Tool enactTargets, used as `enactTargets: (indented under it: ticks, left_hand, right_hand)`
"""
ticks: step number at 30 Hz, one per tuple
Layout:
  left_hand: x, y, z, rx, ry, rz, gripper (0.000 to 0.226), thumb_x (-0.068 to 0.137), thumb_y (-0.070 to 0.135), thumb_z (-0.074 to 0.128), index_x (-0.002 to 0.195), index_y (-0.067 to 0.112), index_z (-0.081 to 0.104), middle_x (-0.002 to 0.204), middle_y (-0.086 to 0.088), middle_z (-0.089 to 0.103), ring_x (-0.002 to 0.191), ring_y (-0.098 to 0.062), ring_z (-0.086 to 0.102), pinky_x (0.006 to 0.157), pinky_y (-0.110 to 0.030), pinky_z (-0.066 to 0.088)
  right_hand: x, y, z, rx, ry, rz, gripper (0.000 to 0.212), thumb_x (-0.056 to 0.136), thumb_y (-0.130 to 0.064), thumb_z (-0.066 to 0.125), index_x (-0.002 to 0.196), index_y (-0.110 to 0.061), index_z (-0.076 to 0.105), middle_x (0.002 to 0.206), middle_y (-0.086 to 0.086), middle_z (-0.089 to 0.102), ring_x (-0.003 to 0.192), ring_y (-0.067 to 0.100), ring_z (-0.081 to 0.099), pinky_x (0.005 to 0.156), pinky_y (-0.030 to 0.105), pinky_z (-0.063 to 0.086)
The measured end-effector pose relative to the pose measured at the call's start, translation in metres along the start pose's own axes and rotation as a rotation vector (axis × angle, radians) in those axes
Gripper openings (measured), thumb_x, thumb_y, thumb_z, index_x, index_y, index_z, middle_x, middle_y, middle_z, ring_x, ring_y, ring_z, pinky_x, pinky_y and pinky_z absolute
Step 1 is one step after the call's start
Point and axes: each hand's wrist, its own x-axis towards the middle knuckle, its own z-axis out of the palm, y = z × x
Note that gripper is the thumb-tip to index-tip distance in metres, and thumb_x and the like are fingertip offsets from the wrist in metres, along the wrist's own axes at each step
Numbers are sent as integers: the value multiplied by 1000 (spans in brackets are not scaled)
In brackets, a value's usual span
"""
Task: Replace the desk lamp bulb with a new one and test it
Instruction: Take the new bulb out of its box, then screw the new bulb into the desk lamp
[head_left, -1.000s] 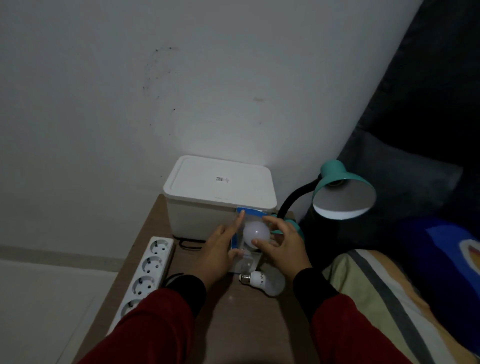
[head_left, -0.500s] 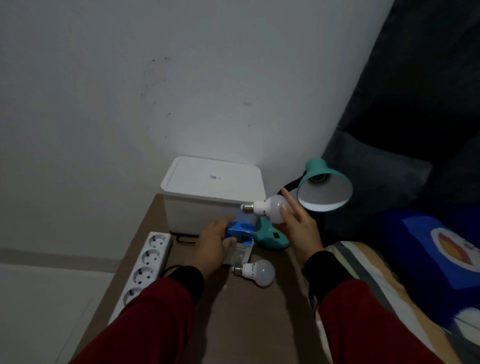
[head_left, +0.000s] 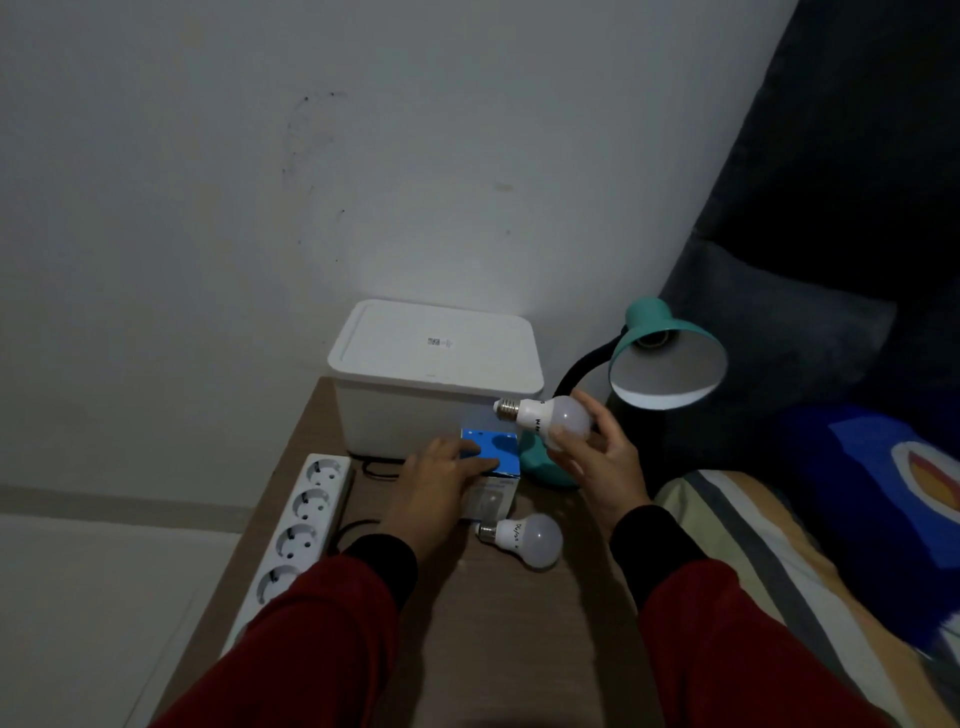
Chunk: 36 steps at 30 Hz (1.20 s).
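Note:
My right hand (head_left: 597, 462) holds a white bulb (head_left: 550, 418) in the air, its screw base pointing left, just below and left of the teal lamp shade (head_left: 670, 353). The shade's socket looks bare. The lamp's black neck curves down to a teal base (head_left: 540, 465) on the brown table (head_left: 519, 623). My left hand (head_left: 434, 488) rests on the blue and white bulb box (head_left: 493, 452), gripping its left side. A second white bulb (head_left: 527, 540) lies on the table in front of the box.
A white lidded bin (head_left: 434, 374) stands at the back of the table against the wall. A white power strip (head_left: 301, 530) lies along the left edge. A bed with a striped cover (head_left: 753, 545) and dark pillows borders the right.
My right hand lifted the bulb out of the box and carried it up and right toward the lamp shade. My left hand settled onto the box.

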Motion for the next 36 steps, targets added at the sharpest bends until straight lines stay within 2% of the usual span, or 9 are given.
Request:
enactTargets:
  ticks: [5, 10, 14, 16, 20, 25, 29, 33, 36]
  left_hand:
    - [0, 1, 1, 48, -79, -38, 54, 81, 29, 64, 132, 39, 47, 144, 7, 39, 133, -18, 36, 101, -36, 36]
    - [13, 13, -5, -61, -2, -99, 29, 91, 35, 51, 118, 32, 61, 128, 3, 52, 123, -19, 46, 97, -37, 39]
    - [33, 30, -22, -226, 126, -102, 30, 91, 27, 56, 119, 19, 60, 121, -8, 55, 115, -25, 51, 98, -41, 45]
    - [49, 45, -36, -285, 190, -67, 30, 91, 21, 56, 120, 14, 60, 122, -12, 56, 115, -27, 53, 98, -32, 41]
    - [83, 88, -64, -374, 271, 52, 33, 92, 20, 56, 124, 15, 59, 124, -11, 60, 114, -23, 56, 91, -17, 35]
    - [119, 136, -80, -452, 225, 176, 39, 92, 15, 56, 130, 19, 55, 132, -7, 58, 118, -19, 56, 89, -4, 28]
    - [134, 147, -76, -458, 199, 203, 34, 90, 8, 57, 123, 14, 62, 129, -8, 62, 119, -18, 57, 87, 8, 26]
    - [140, 146, -70, -509, 185, 167, 29, 91, 7, 57, 118, 12, 66, 123, -8, 66, 104, -2, 55, 72, 18, 29]
    - [141, 145, -69, -536, 181, 169, 29, 91, 7, 57, 118, 12, 66, 122, -8, 67, 100, 0, 53, 70, 18, 29]
  right_hand:
    - [-4, 0, 3, 0, 23, -15, 51, 79, 4, 64, 115, -31, 56, 108, 0, 55, 109, 26, 56, 97, 46, 51]
    - [-13, -5, 9, 260, 114, -71, 39, 81, 0, 66, 100, -32, 53, 120, 20, 58, 100, 39, 64, 71, 26, 59]
    - [-25, -19, 8, 411, 362, -177, 29, 85, -9, 64, 104, -22, 46, 104, 8, 62, 83, 20, 67, 63, 22, 56]
    - [-28, -26, 5, 440, 530, -217, 30, 86, -10, 63, 106, -16, 42, 92, -2, 60, 73, 6, 63, 59, 18, 55]
    - [-20, -37, -6, 459, 701, -173, 32, 86, -17, 65, 106, -17, 40, 95, -3, 54, 79, 16, 63, 68, 27, 56]
    - [4, -44, -21, 356, 683, -76, 38, 83, -28, 67, 110, -21, 41, 82, -12, 49, 68, 6, 58, 64, 27, 55]
    - [25, -48, -27, 263, 617, -33, 41, 84, -32, 66, 118, -24, 46, 83, -12, 49, 72, 11, 59, 78, 39, 58]
    - [37, -46, -28, 233, 546, -9, 60, 76, -29, 74, 129, -25, 45, 117, 7, 59, 100, 26, 63, 91, 43, 55]
    - [44, -42, -25, 213, 551, -19, 68, 74, -21, 75, 134, -22, 43, 126, 9, 56, 110, 27, 60, 94, 45, 53]
